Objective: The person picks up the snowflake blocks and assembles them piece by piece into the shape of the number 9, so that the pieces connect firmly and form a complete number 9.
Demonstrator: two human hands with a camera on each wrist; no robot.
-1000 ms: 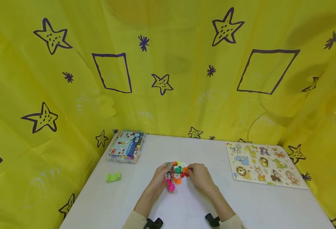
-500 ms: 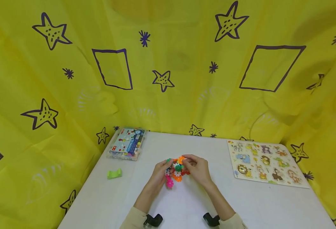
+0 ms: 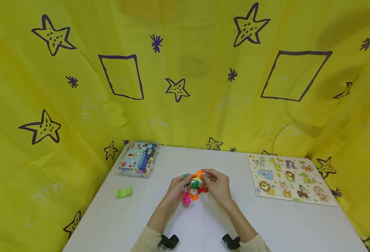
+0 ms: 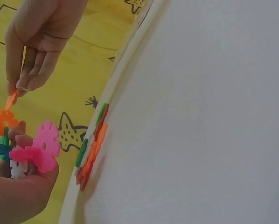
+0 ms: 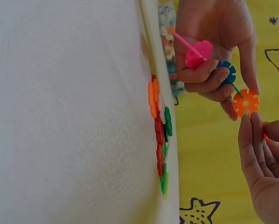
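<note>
My left hand (image 3: 176, 189) holds a small chain of notched snowflake discs, with a pink disc (image 4: 47, 145), a blue disc (image 5: 226, 72) and a white disc (image 4: 18, 169) among them. At the far end of this chain, an orange disc (image 5: 246, 102) sits by the left thumb and fingertips. My right hand (image 3: 217, 185) pinches another orange disc (image 4: 10, 100) edge-on, right at the rim of the first one. Below the hands, a cluster of joined discs (image 4: 92, 149), red, orange, green and white, lies on the white table.
A clear box of small coloured pieces (image 3: 137, 159) stands at the table's back left. In front of it lies a green plastic piece (image 3: 123, 192). An animal puzzle board (image 3: 292, 180) is at the right. A yellow patterned curtain (image 3: 185, 119) hangs behind the table (image 3: 298, 227).
My right hand has moved from the right side of the disc cluster up and leftward, bringing an orange disc to the left hand's chain. The left hand has stayed nearly in place.
</note>
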